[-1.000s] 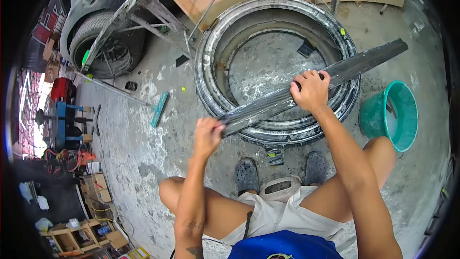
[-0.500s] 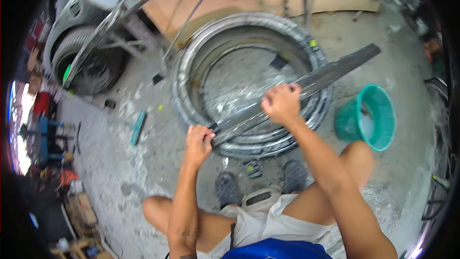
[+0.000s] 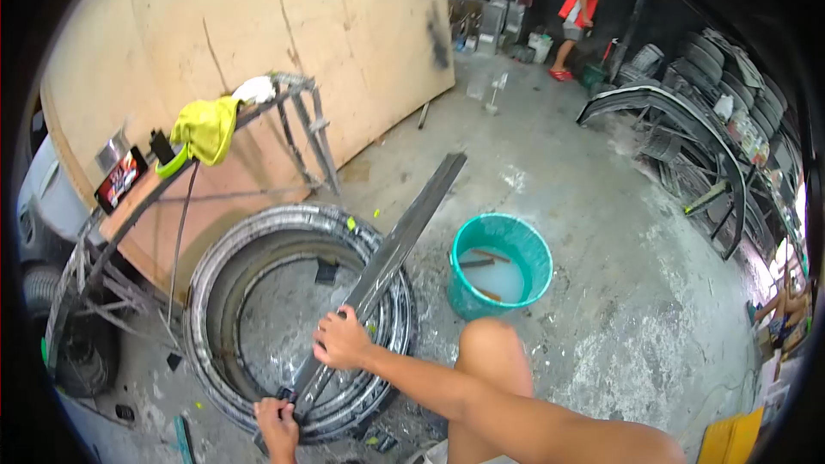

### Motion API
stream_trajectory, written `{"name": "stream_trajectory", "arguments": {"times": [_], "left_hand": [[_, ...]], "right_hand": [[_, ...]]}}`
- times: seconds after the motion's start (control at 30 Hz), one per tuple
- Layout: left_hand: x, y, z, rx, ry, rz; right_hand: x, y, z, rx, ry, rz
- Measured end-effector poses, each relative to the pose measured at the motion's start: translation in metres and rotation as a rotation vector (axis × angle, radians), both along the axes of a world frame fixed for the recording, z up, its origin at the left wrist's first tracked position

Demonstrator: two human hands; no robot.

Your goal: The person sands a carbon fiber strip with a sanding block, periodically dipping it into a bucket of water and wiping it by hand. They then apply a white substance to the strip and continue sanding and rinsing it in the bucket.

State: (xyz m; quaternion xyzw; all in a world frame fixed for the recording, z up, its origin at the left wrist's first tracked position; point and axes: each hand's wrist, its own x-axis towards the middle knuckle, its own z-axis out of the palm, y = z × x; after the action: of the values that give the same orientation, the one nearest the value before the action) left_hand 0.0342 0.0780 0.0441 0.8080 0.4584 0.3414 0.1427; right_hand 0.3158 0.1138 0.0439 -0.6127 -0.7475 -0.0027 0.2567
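Note:
A long, dark, flat strip (image 3: 397,245), like a piece of car trim, lies slantwise across worn tyres (image 3: 199,314) stacked on the floor. Its far end sticks out past the tyre rim, up and to the right. My right hand (image 3: 342,342) is closed around the strip's middle, over the tyre opening. Down at the near end, my left hand (image 3: 277,427) has its fingers bent around the strip, beside a small black piece (image 3: 288,394). Right of the tyres stands a green bucket (image 3: 519,247), with cloudy water and several brownish pieces inside.
A metal-framed bench (image 3: 142,199) carries a phone (image 3: 121,179) and a yellow cloth (image 3: 206,129). Behind it leans a large plywood board (image 3: 326,43). A person in a red shirt (image 3: 577,2) stands at the back. Bumpers (image 3: 679,103) and tyres are piled at right.
My view has swung to the right, bringing the person and the piled bumpers into sight. Both hands still grip the strip, which now appears steeper in the view.

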Motion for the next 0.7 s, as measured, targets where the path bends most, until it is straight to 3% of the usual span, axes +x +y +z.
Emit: {"name": "stream_trajectory", "arguments": {"times": [0.1,0.2,0.27,0.37,0.47,0.63,0.7], "left_hand": [[-0.013,-0.002,0.003,-0.051,0.015,-0.024],[-0.102,-0.022,-0.019,-0.029,0.018,-0.061],[-0.129,-0.046,-0.003,-0.120,0.227,0.109],[-0.060,-0.011,-0.017,0.032,0.039,-0.021],[-0.001,-0.002,0.010,-0.028,-0.009,-0.007],[-0.121,-0.024,-0.015,-0.234,0.116,0.106],[-0.146,-0.034,-0.036,-0.031,0.020,0.093]], "right_hand": [[0.006,0.003,-0.003,-0.022,0.005,0.043],[0.001,0.002,0.000,-0.040,0.021,0.014],[-0.002,0.000,0.003,-0.109,0.003,-0.018],[-0.003,-0.002,0.005,-0.060,0.026,-0.011],[0.003,0.001,0.001,-0.013,0.028,0.028],[0.002,0.004,0.004,-0.084,0.033,0.014],[-0.002,-0.001,0.004,-0.137,-0.007,-0.025]]}}
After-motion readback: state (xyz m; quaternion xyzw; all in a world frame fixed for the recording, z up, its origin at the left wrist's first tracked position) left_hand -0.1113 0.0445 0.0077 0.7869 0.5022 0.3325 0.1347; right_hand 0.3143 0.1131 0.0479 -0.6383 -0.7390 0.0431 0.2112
